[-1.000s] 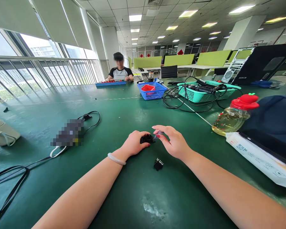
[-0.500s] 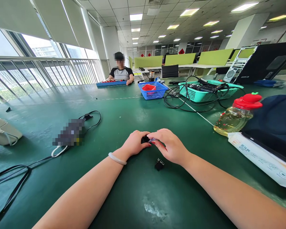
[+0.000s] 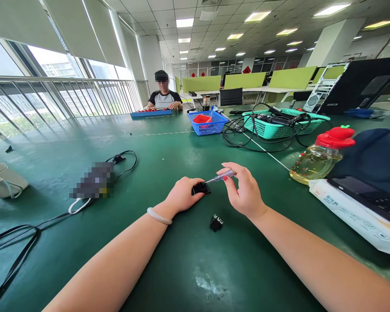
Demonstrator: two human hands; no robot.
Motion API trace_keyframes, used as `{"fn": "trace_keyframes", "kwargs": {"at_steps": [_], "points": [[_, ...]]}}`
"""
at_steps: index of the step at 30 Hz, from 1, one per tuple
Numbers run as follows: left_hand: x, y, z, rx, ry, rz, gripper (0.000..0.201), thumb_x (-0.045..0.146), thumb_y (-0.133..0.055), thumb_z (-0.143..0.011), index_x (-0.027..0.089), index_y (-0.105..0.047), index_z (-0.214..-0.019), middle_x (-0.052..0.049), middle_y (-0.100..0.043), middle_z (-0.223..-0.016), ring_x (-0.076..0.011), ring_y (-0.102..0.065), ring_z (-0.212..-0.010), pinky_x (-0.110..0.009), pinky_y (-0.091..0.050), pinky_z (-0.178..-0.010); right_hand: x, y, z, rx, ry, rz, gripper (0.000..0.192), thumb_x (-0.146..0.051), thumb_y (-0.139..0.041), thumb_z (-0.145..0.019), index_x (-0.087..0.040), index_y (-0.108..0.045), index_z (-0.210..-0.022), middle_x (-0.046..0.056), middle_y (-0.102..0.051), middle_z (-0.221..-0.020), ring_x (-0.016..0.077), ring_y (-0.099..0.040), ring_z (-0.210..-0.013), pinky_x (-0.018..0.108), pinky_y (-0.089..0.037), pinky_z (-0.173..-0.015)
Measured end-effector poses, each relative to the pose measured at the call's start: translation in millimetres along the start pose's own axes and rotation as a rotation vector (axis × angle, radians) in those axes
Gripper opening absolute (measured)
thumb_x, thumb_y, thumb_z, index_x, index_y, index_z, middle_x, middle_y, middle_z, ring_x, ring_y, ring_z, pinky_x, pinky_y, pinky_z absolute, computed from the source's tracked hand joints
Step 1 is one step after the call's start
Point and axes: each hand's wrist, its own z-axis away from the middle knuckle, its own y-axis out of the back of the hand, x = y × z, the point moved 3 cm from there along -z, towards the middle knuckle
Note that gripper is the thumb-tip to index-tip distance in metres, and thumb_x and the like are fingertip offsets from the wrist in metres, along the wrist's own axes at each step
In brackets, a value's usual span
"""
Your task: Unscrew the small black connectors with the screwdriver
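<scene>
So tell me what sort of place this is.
Probably an open-plan office used as an assembly workspace: long green tables, green desk partitions under ceiling light panels, and baskets of cables. The left hand steadies a small black part; the right hand holds a screwdriver.

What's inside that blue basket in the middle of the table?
Inside the blue basket sits a red container, its top showing above the rim. The basket's mesh walls and that container hide whatever else may lie lower down.
</scene>
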Motion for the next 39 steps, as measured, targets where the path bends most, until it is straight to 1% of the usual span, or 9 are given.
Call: {"fn": "trace_keyframes", "kwargs": {"at_steps": [6,13,24,27,30,32,34,37,39], "points": [[-0.3,-0.4,-0.1,0.006,-0.021,0.024,0.039,0.031,-0.063,-0.083,0.025,-0.063,-0.121,-0.004,-0.072,-0.107,-0.0244,-0.061,-0.099,-0.039,-0.050,-0.090,5.2,-7.2,0.6,-0.114,-0.073,0.008,0.028,-0.015,-0.046,-0.095,-0.026,-0.050,-0.121,0.004,-0.073,-0.097,0.0225,-0.067,-0.089,0.039,-0.052,-0.083],[-1.9,-0.2,-0.8,0.019,-0.008,0.030,0.039,0.030,-0.063,-0.083,0.026,-0.063,-0.122,-0.004,-0.072,-0.109,-0.0243,-0.062,-0.100,-0.039,-0.050,-0.091,11.4,-9.0,1.2,-0.159,-0.194,-0.038,0.025,-0.019,-0.045,-0.095,-0.026,-0.049,-0.119,0.004,-0.073,-0.099,0.0224,-0.068,-0.087,0.039,-0.053,-0.080],[-0.3,4.6,0.1,0.104,0.004,0.082,0.033,0.028,-0.062,-0.086,0.025,-0.064,-0.119,-0.004,-0.071,-0.112,-0.0229,-0.062,-0.104,-0.038,-0.051,-0.093,11.8,-10.0,0.7,-0.172,-0.190,-0.039,0.024,-0.020,-0.047,-0.094,-0.026,-0.050,-0.117,0.004,-0.073,-0.097,0.0224,-0.069,-0.085,0.037,-0.054,-0.077],[2.1,8.2,0.7,0.188,-0.009,0.082,0.032,0.025,-0.057,-0.089,0.025,-0.062,-0.120,-0.004,-0.070,-0.114,-0.0224,-0.060,-0.107,-0.039,-0.049,-0.097,14.4,-8.0,1.5,-0.063,-0.190,-0.090,0.026,-0.020,-0.048,-0.095,-0.026,-0.049,-0.120,0.004,-0.072,-0.097,0.0214,-0.068,-0.086,0.038,-0.053,-0.080],[2.5,11.8,1.0,0.275,0.017,0.032,0.032,0.022,-0.053,-0.090,0.024,-0.061,-0.121,-0.005,-0.069,-0.117,-0.0237,-0.057,-0.111,-0.042,-0.047,-0.101,19.4,0.4,2.2,0.169,-0.220,-0.182,0.030,-0.021,-0.048,-0.095,-0.024,-0.045,-0.125,0.005,-0.070,-0.097,0.0205,-0.067,-0.089,0.039,-0.053,-0.083],[-0.4,13.4,1.1,0.319,0.079,-0.017,0.033,0.020,-0.050,-0.090,0.024,-0.062,-0.121,-0.005,-0.068,-0.119,-0.0252,-0.056,-0.114,-0.044,-0.045,-0.102,25.0,4.6,3.0,0.271,-0.285,-0.231,0.032,-0.024,-0.048,-0.095,-0.023,-0.043,-0.127,0.005,-0.068,-0.093,0.0206,-0.067,-0.087,0.039,-0.053,-0.081],[-5.6,12.8,1.1,0.321,0.157,-0.064,0.036,0.018,-0.047,-0.091,0.024,-0.062,-0.123,-0.007,-0.068,-0.121,-0.0269,-0.055,-0.114,-0.046,-0.044,-0.102,32.5,5.0,4.0,0.296,-0.397,-0.280,0.033,-0.027,-0.049,-0.094,-0.023,-0.043,-0.127,0.004,-0.067,-0.087,0.0203,-0.066,-0.083,0.039,-0.053,-0.077],[-14.5,7.5,1.7,0.242,0.233,-0.117,0.041,0.016,-0.040,-0.092,0.025,-0.064,-0.124,-0.008,-0.068,-0.120,-0.0285,-0.055,-0.109,-0.049,-0.044,-0.098,45.5,-0.5,6.3,0.260,-0.623,-0.410,0.034,-0.029,-0.053,-0.089,-0.023,-0.045,-0.123,-0.002,-0.062,-0.071,0.0184,-0.063,-0.068,0.035,-0.052,-0.067],[-18.4,3.7,2.6,0.195,0.250,-0.143,0.042,0.015,-0.040,-0.091,0.028,-0.068,-0.120,-0.008,-0.068,-0.118,-0.0287,-0.055,-0.107,-0.050,-0.045,-0.096,51.7,-6.7,7.3,0.180,-0.767,-0.554,0.032,-0.030,-0.054,-0.085,-0.023,-0.049,-0.115,-0.005,-0.057,-0.060,0.0167,-0.059,-0.059,0.032,-0.049,-0.060]]}}
